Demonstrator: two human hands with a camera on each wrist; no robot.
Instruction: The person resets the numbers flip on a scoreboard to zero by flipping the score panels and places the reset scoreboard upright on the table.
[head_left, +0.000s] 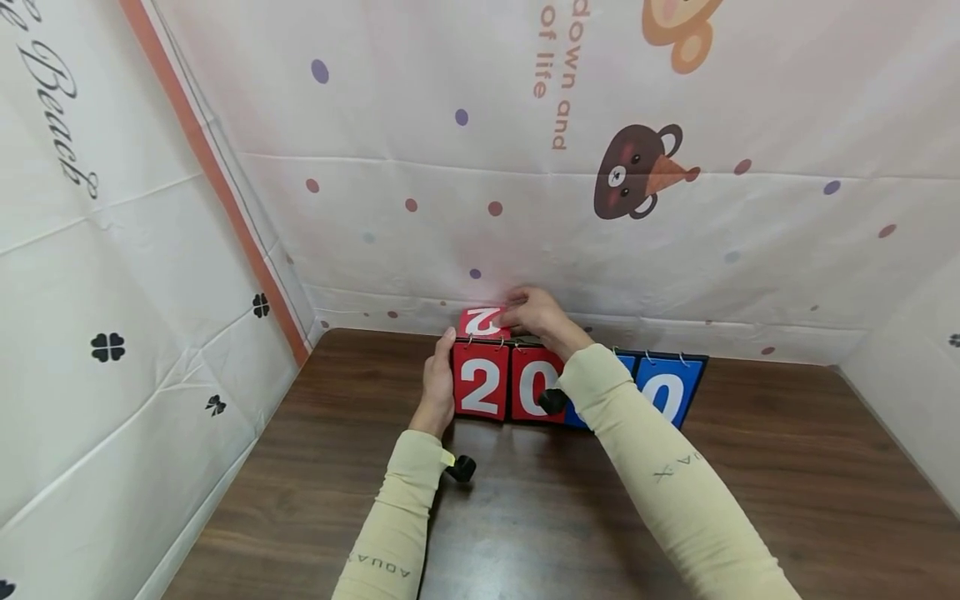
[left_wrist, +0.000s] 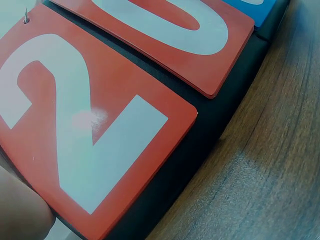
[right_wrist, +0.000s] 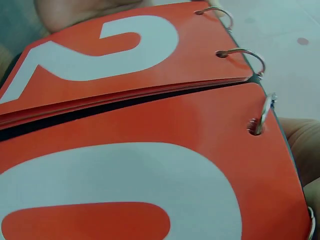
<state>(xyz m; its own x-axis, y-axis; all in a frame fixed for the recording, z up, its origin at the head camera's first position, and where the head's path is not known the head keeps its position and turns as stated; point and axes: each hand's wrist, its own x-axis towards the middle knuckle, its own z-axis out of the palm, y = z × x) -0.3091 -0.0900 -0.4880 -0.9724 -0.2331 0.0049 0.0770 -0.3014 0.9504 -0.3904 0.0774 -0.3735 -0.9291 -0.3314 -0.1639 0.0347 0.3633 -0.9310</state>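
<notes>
A flip scoreboard (head_left: 508, 382) stands on the table, its front showing a red 2 card (head_left: 480, 385), a red 0 card (head_left: 531, 379) and blue cards, one with a 0 (head_left: 663, 392). My left hand (head_left: 435, 385) grips the board's left edge; part of it (left_wrist: 22, 210) shows in the left wrist view. Above the top edge, a red card with an upside-down 2 (head_left: 480, 322) is turned over the rings. My right hand (head_left: 542, 318) reaches over the top with bent fingers pinching that card's side. Its fingertips are partly hidden. My right forearm covers part of the blue cards.
The brown wooden table (head_left: 360, 400) extends to both sides and in front of the board. Close behind it hangs a pale printed cloth wall (head_left: 420, 242); another cloth (head_left: 150, 317) stands at the left. Metal rings (right_wrist: 250, 55) join the cards to the board.
</notes>
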